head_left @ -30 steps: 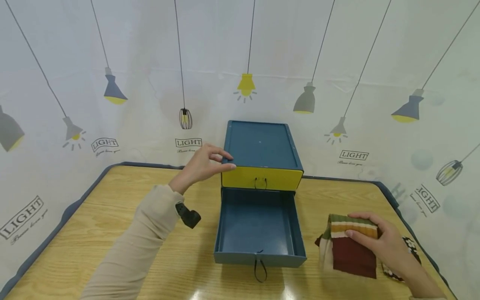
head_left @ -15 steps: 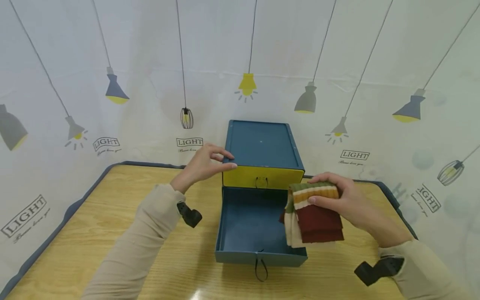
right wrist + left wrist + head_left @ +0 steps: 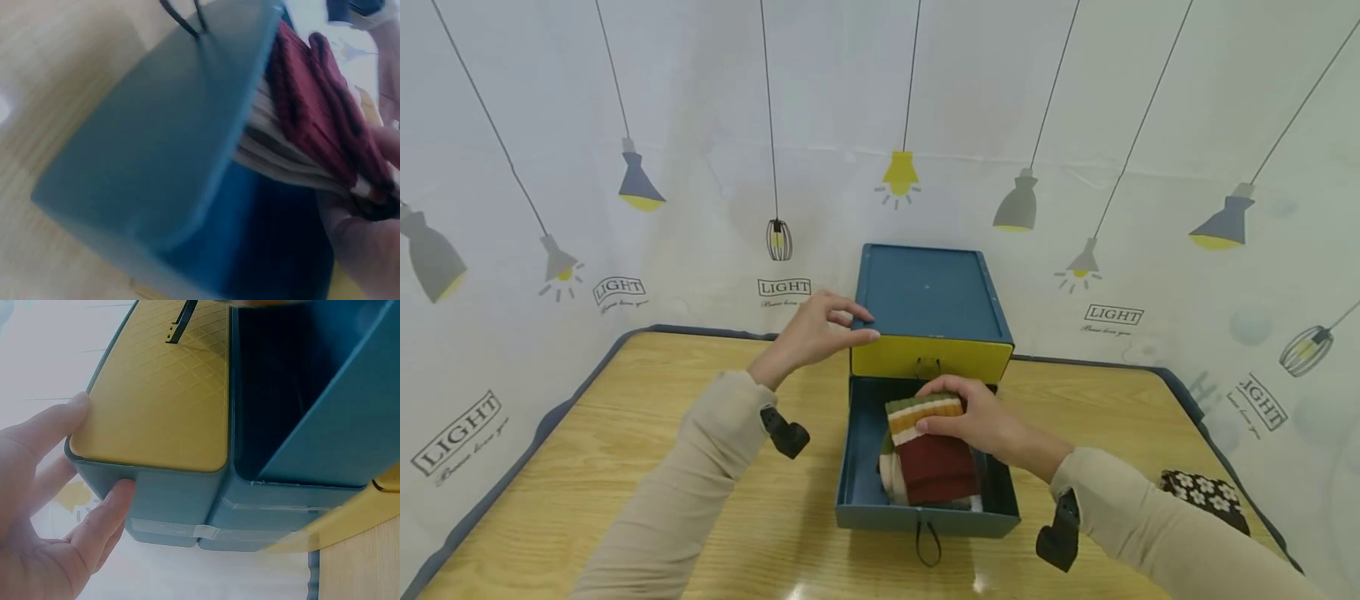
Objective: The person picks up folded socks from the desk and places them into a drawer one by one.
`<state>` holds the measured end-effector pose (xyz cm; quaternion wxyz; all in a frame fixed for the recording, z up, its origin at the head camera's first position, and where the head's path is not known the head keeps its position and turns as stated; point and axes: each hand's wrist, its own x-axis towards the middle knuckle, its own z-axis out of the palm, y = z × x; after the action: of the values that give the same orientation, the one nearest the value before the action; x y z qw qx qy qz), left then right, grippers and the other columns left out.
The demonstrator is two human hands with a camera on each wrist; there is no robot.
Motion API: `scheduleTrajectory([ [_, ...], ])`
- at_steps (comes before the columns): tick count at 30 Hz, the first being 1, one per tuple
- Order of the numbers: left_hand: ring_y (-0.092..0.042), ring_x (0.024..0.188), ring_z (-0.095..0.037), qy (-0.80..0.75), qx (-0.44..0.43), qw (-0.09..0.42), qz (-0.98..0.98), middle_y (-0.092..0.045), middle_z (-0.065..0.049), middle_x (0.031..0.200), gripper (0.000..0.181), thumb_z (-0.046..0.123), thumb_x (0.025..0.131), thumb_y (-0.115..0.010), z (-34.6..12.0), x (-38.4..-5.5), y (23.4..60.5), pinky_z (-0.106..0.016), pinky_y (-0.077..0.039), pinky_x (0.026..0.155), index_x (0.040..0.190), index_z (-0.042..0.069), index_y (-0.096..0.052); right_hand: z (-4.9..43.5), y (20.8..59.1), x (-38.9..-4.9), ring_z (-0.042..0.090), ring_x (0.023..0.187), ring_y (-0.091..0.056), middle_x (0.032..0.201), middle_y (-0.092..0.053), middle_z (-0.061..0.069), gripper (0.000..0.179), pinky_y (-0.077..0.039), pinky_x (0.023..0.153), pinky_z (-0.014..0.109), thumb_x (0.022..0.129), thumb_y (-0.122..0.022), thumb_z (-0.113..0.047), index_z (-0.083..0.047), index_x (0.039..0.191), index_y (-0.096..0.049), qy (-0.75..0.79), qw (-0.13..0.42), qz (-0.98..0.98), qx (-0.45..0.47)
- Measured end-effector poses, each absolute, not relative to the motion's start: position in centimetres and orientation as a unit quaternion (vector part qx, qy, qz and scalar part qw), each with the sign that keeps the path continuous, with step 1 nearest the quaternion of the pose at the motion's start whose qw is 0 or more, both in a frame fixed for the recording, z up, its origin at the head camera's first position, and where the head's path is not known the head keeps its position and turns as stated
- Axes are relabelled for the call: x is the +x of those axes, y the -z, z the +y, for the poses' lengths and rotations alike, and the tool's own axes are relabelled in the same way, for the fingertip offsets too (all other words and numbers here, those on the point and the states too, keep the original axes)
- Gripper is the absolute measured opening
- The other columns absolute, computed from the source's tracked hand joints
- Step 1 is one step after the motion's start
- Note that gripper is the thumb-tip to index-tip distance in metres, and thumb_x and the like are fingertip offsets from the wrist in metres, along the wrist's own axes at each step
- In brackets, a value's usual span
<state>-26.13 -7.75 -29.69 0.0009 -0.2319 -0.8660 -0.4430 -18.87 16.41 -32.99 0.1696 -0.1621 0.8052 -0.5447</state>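
Observation:
My right hand [image 3: 981,421] pinches a folded striped knit cloth [image 3: 936,467] in green, orange, cream and maroon. In the head view the cloth lies within the outline of the blue pulled-out lower drawer [image 3: 863,512]. The right wrist view shows its maroon and cream folds [image 3: 312,106] beside the drawer's front panel [image 3: 156,125]. Whether the cloth touches the drawer floor, I cannot tell. My left hand [image 3: 820,329] rests its fingertips at the upper left front corner of the drawer box [image 3: 928,287]; in the left wrist view, fingertips [image 3: 122,490] touch beside its yellow upper drawer front [image 3: 156,406].
A dark flower-patterned folded cloth [image 3: 1206,496] lies on the wooden table [image 3: 700,358], at right beside my right sleeve. The lower drawer has a black loop pull [image 3: 928,543]. Behind the table hangs a white curtain [image 3: 820,100] printed with lamps.
My right hand has carried the striped cloth leftward, from above the table at right to the lower drawer. The left hand has stayed at the drawer box.

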Motion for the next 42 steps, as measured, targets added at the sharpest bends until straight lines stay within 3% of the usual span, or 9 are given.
scheduleTrajectory([
  [7,-0.053,0.100,-0.030,0.442,-0.240,0.000,-0.864,-0.044,-0.011,0.122,0.027,0.030,0.077,-0.069,-7.8,-26.1,29.6,-0.040,-0.048,0.075,0.098,0.013,-0.068,15.4,33.5,-19.1,0.021,0.076,-0.055,0.099,-0.053,0.014,0.032,-0.049,0.065,0.031,0.081,-0.066,-0.014,-0.002,0.108,-0.055,0.544,0.146,0.812,-0.150],
  [23,-0.053,0.101,-0.031,0.441,-0.238,-0.003,-0.865,-0.041,-0.013,0.124,0.028,0.029,0.078,-0.068,-7.8,-26.0,29.4,-0.041,-0.048,0.077,0.099,0.011,-0.067,15.5,34.7,-19.2,0.018,0.075,-0.053,0.101,-0.054,0.012,0.031,-0.048,0.064,0.030,0.083,-0.063,-0.011,-0.003,0.113,-0.057,0.481,0.170,0.848,-0.143],
  [32,-0.053,0.101,-0.031,0.442,-0.235,-0.006,-0.866,-0.042,-0.012,0.122,0.028,0.030,0.078,-0.068,-7.7,-26.0,29.4,-0.042,-0.047,0.077,0.099,0.012,-0.067,15.5,34.2,-19.0,0.016,0.076,-0.054,0.100,-0.056,0.009,0.030,-0.047,0.064,0.029,0.082,-0.064,-0.011,-0.003,0.111,-0.059,0.459,0.132,0.866,-0.149],
  [38,-0.053,0.101,-0.031,0.443,-0.236,-0.006,-0.865,-0.042,-0.012,0.120,0.028,0.030,0.078,-0.068,-7.7,-26.2,29.6,-0.041,-0.047,0.077,0.099,0.012,-0.067,16.5,33.3,-18.2,0.027,0.092,-0.056,0.109,-0.056,0.018,0.032,-0.048,0.073,0.032,0.084,-0.061,-0.012,0.004,0.112,-0.057,0.463,0.097,0.857,-0.202],
  [42,-0.053,0.101,-0.031,0.442,-0.236,-0.005,-0.865,-0.042,-0.012,0.115,0.028,0.030,0.078,-0.068,-7.7,-26.1,29.6,-0.041,-0.048,0.076,0.099,0.011,-0.067,17.2,32.4,-17.0,0.032,0.102,-0.053,0.113,-0.053,0.022,0.036,-0.048,0.079,0.031,0.086,-0.058,-0.015,0.007,0.115,-0.053,0.493,0.104,0.834,-0.226],
])
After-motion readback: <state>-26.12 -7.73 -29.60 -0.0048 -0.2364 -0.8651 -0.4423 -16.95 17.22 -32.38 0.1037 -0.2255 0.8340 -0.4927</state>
